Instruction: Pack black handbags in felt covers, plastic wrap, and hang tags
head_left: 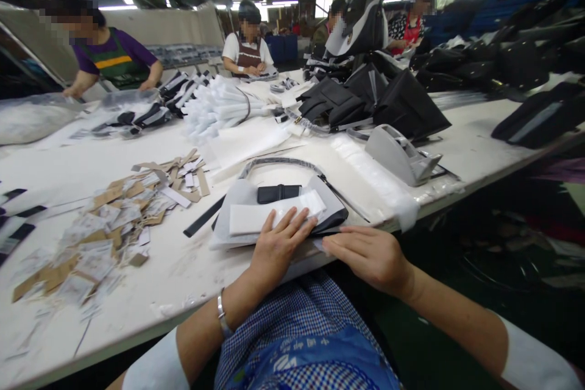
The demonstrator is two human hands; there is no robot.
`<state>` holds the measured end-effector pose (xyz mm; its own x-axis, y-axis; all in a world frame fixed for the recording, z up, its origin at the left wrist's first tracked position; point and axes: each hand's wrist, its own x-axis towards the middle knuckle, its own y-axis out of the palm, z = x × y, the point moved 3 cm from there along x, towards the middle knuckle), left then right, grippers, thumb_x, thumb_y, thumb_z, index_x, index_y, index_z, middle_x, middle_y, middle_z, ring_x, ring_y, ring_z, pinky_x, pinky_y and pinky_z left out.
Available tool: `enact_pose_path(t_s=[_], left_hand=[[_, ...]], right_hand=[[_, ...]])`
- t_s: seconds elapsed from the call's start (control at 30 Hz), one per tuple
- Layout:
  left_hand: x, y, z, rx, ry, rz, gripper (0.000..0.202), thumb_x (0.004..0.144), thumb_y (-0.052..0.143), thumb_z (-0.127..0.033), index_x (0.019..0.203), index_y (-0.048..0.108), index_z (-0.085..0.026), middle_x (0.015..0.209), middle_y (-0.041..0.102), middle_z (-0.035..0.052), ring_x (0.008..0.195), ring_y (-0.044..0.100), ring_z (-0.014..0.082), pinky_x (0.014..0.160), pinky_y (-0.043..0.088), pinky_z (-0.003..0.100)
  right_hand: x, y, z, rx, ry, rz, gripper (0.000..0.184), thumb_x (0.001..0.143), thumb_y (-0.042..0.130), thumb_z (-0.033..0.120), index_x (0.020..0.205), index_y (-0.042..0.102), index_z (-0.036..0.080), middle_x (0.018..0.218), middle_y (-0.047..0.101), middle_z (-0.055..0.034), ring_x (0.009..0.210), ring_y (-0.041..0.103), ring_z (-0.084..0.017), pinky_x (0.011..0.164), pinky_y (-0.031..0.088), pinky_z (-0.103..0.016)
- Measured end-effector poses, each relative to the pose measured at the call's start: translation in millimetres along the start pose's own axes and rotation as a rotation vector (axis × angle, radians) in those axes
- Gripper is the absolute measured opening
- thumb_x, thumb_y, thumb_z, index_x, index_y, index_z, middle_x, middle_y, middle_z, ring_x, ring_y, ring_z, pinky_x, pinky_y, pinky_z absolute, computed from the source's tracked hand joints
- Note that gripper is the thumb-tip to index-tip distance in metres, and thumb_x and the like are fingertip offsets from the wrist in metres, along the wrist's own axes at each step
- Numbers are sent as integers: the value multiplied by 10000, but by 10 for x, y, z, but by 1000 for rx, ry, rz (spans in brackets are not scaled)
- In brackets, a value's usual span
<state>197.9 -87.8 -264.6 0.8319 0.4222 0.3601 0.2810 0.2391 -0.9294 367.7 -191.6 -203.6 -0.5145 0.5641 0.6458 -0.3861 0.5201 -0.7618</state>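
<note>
A black handbag [340, 214] lies flat before me at the table's edge, its wrapped handle [283, 161] arching away from me. Over its front are a pale wrapping sheet [222, 225], a folded white packing strip [249, 219] and a small black strap piece [278, 194]. My left hand [278, 244] rests flat on the white strip and the bag, fingers spread. At the bag's lower right corner, my right hand [370, 256] is closed with fingers pressed together. A thin pale edge shows at its fingertips, too little to name.
Tags and card strips [114, 219] lie heaped at left. A grey tape dispenser [400, 155] stands beside a clear plastic stack [370, 177] at right. Behind are white rolled pieces [223, 106] and black bags [365, 100]. Several co-workers stand across the table.
</note>
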Motion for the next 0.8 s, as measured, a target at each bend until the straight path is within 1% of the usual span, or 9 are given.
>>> enact_pose_path(t_s=[0.1,0.17,0.27,0.37,0.47,0.53,0.63,0.7,0.8], left_hand=[[-11,25,7,1,-7,-24,508,996,489,-258,1481,370,-345,1533,420,-4,1407,402,210,1163,297,495],[-18,41,10,-10,-13,-38,495,1000,486,-286,1478,375,-349,1530,424,-7,1403,407,207,1171,289,492],[-24,53,8,-28,-12,-57,480,1008,464,-283,1475,379,-352,1533,418,-18,1402,407,202,1179,275,491],[-28,54,1,-36,-21,-83,442,1023,423,-271,1458,408,-353,1525,432,-34,1396,413,193,1186,263,490],[-36,61,-10,-38,-15,-112,423,1029,406,-275,1445,430,-351,1510,455,-39,1388,424,182,1192,257,477],[-40,69,-12,-41,-11,-129,415,1033,397,-294,1442,433,-355,1514,449,-48,1388,422,176,1199,244,469],[-30,67,-7,-47,-10,-154,399,1042,367,-318,1431,449,-349,1515,446,-60,1384,425,173,1205,233,466],[-11,56,-2,-50,-4,-173,383,1048,337,-318,1396,495,-329,1508,457,-60,1373,439,176,1200,245,469],[21,50,8,-61,2,-197,372,1053,306,-307,1304,581,-297,1493,480,-54,1357,461,183,1198,248,475]], right_hand=[[160,-15,-102,5,-12,9,249,920,540,72,1103,689,150,1001,768,-66,881,729,-167,897,594,-335],[190,-24,-97,23,-10,18,241,918,552,81,1100,692,156,988,769,-63,873,730,-173,875,601,-331],[111,-57,6,62,3,60,205,916,567,94,1072,694,136,964,770,-74,862,731,-184,844,608,-329],[-29,-104,123,88,27,126,212,933,533,99,1069,694,121,996,767,-89,900,728,-192,839,607,-328],[-50,-149,124,82,77,125,229,932,533,99,1099,687,126,1011,766,-87,915,728,-186,835,603,-316],[49,-161,44,80,108,83,247,921,538,83,1100,690,159,969,773,-59,863,732,-164,827,598,-298],[287,-114,-169,73,155,29,294,909,516,54,1063,708,216,918,776,-11,784,728,-140,834,579,-287],[419,-22,-353,72,211,31,269,921,518,80,999,727,231,897,775,5,755,722,-139,821,564,-284],[493,200,-630,66,336,102,191,939,565,176,903,742,239,865,774,19,765,717,-161,770,539,-288]])
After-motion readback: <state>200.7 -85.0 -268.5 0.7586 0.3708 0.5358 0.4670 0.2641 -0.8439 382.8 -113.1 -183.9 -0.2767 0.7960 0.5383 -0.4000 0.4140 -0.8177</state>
